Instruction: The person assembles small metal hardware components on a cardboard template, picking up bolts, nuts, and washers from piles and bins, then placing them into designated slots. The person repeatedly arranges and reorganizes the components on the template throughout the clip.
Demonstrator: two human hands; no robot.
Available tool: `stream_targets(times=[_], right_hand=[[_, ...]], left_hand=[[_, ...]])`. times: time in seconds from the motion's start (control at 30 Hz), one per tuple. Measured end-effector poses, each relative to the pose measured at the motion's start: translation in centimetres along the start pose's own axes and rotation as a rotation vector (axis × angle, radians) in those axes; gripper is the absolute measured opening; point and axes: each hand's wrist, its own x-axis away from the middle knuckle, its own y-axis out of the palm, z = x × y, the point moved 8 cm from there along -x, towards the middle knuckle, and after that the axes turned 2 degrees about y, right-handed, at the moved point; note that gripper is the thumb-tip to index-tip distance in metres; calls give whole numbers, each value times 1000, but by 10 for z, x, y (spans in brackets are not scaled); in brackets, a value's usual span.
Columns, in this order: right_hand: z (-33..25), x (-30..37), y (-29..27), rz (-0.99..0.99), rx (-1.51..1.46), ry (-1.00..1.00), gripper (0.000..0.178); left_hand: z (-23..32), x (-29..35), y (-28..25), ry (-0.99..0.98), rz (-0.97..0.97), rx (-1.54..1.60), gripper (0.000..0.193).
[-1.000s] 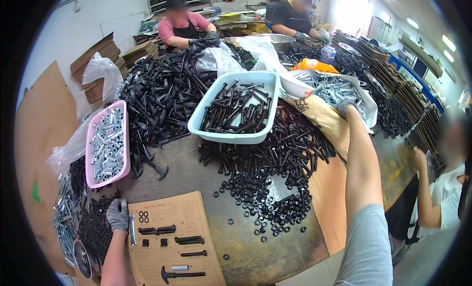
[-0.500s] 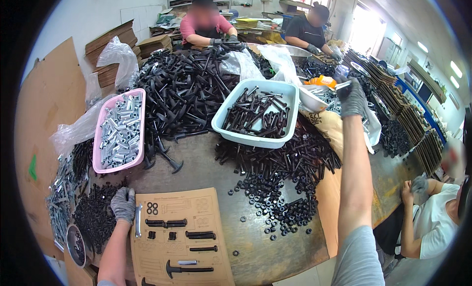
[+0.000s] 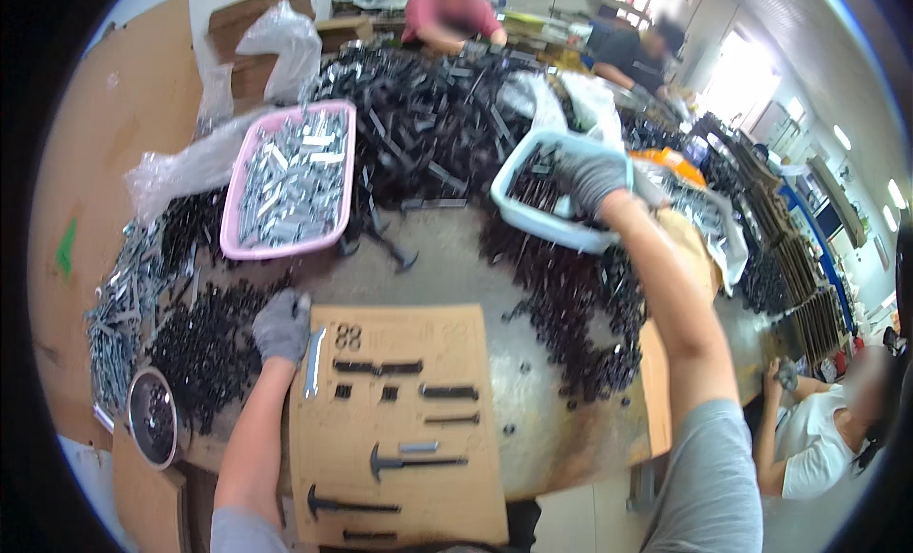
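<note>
Lengthwise, the printed card (image 3: 380, 426) runs near to far beside the curled left hand (image 3: 282, 327), the right hand (image 3: 597, 180)'s grip unclear.

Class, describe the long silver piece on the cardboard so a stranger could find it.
Find the brown cardboard sheet. At its upper left edge, beside the gloved left hand, lies the long silver piece. Unlike the shorter, crosswise silver part lower down, it lies along the sheet's edge.

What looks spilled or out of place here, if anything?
A few small dark pieces lie loose on the table, apart from the dark hardware heap, right of the cardboard sheet. They look like strays; blur would hide finer damage.
</note>
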Motion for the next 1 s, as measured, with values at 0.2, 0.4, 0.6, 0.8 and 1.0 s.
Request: stream_targets(times=[0.2,0.4,0.6,0.8,1.0], right_hand=[[-120,162,-160,10,-536,-324,18],[-245,354,-145,-528,-742,-440,22],[-271,386,-111,-607,-516,-391,25],[-295,369,-160,-484,-610,-402,32],[-378,352,-172,-376,-818,-615,38]], left_hand=[[-27,4,-10,-8,35,-47,41],[-14,-12,2,84,-266,37,37],[-5,1,-17,209,-480,146,50],[-18,11,-15,183,-450,134,50],[-22,10,-4,31,-548,88,50]])
